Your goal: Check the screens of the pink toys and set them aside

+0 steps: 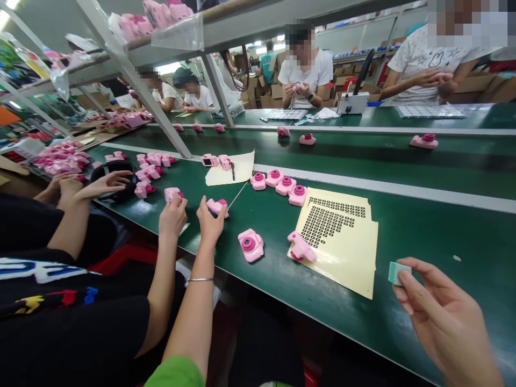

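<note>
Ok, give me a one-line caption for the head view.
Head-camera view: a right hand holds a mint-green block near pink toy cameras on a green workbench.

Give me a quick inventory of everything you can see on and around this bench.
Toy cameras: many, pink, spread along the benches, with a heap at far left.
Sticker sheets: a small stack, pale yellow with black rows, on the near bench.
Paper sheet: one, cream, on the bench beyond the cameras.
Bench: several, dark green, grey-edged, running across the view.
Cardboard boxes: several, brown, at the far side.
Co-workers' hands: several, at near left, two holding cameras.
Block: one, mint green and white, in the right hand.
Right hand: one, at lower right, fingers gripping the block.
</note>
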`<state>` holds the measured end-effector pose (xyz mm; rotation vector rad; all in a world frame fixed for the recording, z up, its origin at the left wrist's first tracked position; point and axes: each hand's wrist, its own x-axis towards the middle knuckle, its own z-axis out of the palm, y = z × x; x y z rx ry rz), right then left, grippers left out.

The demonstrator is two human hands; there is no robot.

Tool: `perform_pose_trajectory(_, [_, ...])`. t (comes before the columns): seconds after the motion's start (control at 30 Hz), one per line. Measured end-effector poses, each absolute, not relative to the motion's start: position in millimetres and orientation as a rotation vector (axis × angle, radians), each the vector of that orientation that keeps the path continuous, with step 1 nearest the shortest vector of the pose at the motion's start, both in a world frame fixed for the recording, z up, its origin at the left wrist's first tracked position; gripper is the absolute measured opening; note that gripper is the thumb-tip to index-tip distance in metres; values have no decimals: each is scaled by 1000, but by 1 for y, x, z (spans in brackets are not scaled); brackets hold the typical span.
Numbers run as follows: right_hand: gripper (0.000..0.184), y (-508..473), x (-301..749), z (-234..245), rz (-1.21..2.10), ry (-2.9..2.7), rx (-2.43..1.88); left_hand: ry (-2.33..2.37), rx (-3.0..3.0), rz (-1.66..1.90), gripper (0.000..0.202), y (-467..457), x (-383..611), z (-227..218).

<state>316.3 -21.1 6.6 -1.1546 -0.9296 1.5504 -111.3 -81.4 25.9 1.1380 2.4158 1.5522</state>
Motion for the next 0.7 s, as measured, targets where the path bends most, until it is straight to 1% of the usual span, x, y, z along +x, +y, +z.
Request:
perform_pose_trajectory(0.13, [52, -21, 322, 0, 1560, -914, -1175, 2606, 884, 1568, 69, -78, -119, 13])
perform_pose_trajectory(0.23, [54, -22, 327, -4, 1573, -919, -1194, 2683, 756, 1577, 74, -70, -140, 9])
perform_pose_trajectory(0.37, [52, -23, 329, -6, 1588, -941, -1179, 2715, 621, 1568, 83, -59, -158, 17])
perform_pose_trajectory(0.5, [52, -23, 327, -7, 1587, -925, -1178, 2684, 623, 1505, 96, -66, -136, 29])
perform_pose_trajectory(0.6, [52, -22, 328, -9, 1569, -915, -1193, 2555, 947, 1352, 99, -93, -99, 29])
perform_pose_trajectory(0.63, [52, -22, 329, -9, 1566, -916, -1200, 2397, 1242, 1172, 103, -104, -86, 26])
perform_pose_trajectory(0.7, [53, -21, 329, -8, 1569, -919, -1210, 2176, 1482, 969, 114, -123, -63, 16])
